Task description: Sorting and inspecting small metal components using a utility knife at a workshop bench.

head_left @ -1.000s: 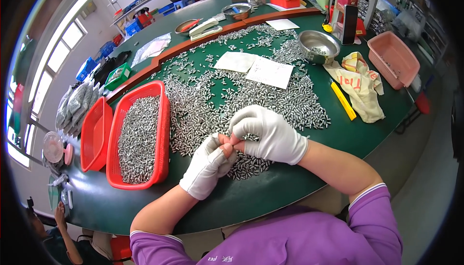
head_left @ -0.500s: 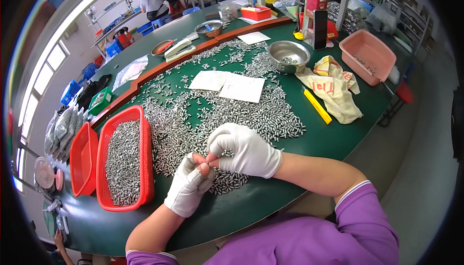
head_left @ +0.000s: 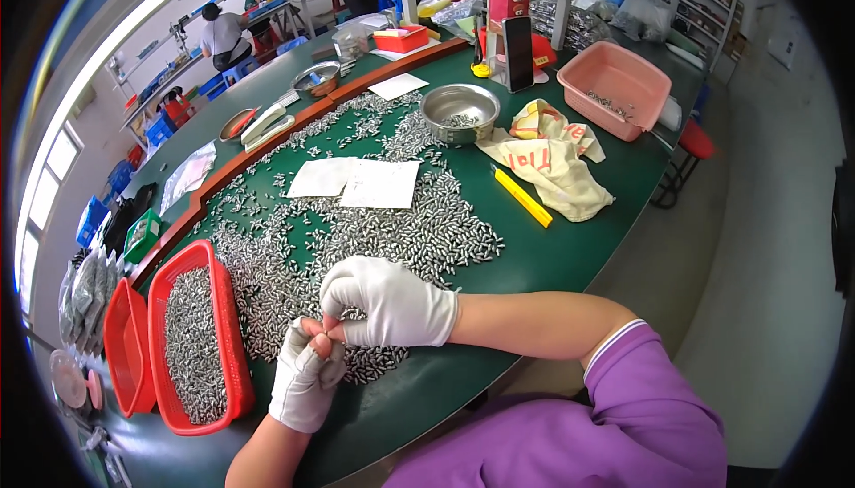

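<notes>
Head view, lower left: our left hand [head_left: 305, 387] and right hand [head_left: 385, 303] pinch one small metal piece [head_left: 327, 335]. We keep each grip clamped on it, low over the pile [head_left: 356, 230].

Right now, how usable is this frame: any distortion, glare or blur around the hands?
Head view: strong fisheye, the green table edge bows and black corners vignette; window glare washes the left rim; both gloved hands, left hand and right hand, and the small metal parts are sharp.

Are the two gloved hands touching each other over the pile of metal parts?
Touching. The head view shows the right hand's fingertips pinched against the left hand's fingertips, with no gap between them, just above the metal parts.
</notes>
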Available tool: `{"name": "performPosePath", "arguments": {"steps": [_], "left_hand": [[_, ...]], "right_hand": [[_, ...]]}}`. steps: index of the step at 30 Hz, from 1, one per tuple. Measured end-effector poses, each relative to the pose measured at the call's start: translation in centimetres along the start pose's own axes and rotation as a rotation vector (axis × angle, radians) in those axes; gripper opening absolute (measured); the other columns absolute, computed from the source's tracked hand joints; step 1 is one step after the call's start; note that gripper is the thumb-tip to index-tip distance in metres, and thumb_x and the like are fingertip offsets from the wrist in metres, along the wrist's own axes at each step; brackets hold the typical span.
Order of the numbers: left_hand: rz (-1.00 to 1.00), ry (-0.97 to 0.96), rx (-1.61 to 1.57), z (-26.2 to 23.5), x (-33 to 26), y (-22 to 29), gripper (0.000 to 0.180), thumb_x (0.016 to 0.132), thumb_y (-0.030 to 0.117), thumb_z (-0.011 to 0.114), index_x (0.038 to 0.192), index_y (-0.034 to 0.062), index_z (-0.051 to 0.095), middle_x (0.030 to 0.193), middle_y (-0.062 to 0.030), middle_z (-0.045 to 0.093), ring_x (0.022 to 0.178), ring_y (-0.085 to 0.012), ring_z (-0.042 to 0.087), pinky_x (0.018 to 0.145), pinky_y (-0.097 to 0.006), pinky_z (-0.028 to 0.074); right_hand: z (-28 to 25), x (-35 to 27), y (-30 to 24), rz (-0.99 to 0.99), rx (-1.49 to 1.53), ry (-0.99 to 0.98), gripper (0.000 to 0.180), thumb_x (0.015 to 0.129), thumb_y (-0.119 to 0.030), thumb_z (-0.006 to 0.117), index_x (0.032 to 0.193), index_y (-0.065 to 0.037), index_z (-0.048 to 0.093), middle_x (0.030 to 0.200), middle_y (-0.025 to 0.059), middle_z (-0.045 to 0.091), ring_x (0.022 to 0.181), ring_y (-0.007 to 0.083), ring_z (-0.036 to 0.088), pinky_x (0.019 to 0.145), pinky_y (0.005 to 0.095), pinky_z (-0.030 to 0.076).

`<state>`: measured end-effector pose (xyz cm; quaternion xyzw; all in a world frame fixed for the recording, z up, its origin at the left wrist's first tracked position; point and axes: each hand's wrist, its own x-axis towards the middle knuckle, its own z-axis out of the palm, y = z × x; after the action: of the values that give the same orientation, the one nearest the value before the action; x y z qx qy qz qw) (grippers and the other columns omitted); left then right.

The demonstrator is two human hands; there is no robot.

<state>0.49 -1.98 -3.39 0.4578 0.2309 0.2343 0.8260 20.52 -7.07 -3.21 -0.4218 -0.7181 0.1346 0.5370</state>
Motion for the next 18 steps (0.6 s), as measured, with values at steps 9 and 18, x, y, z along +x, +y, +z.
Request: {"name": "performPosePath", "arguments": {"steps": [9, 18], "left_hand": [[0.01, -0.012, 0.015, 0.11, -0.14, 0.01, 0.021, 0.093, 0.027, 0.069, 0.101, 0.0167, 0.051, 0.068, 0.0029, 0.043, 0.051, -0.0069, 0.032, 0.047, -0.022, 0.025], [-0.042, -0.09, -0.02, 0.36, -0.11, 0.51, 0.026, 0.092, 0.032, 0.068, 0.099, 0.0147, 0.051, 0.066, 0.0037, 0.041, 0.048, -0.0059, 0.029, 0.045, -0.022, 0.022]], "right_hand": [[0.22, 0.03, 0.27, 0.084, 0.141, -0.064, 0.018, 0.08, -0.016, 0.077, 0.087, -0.006, 0.064, 0.09, 0.0089, 0.062, 0.088, 0.0258, 0.062, 0.081, 0.0355, 0.05], [0.44, 0.11, 0.28, 0.117, 0.192, -0.083, 0.018, 0.083, -0.018, 0.073, 0.09, -0.005, 0.062, 0.09, 0.0101, 0.062, 0.089, 0.0255, 0.062, 0.083, 0.0356, 0.049]]}}
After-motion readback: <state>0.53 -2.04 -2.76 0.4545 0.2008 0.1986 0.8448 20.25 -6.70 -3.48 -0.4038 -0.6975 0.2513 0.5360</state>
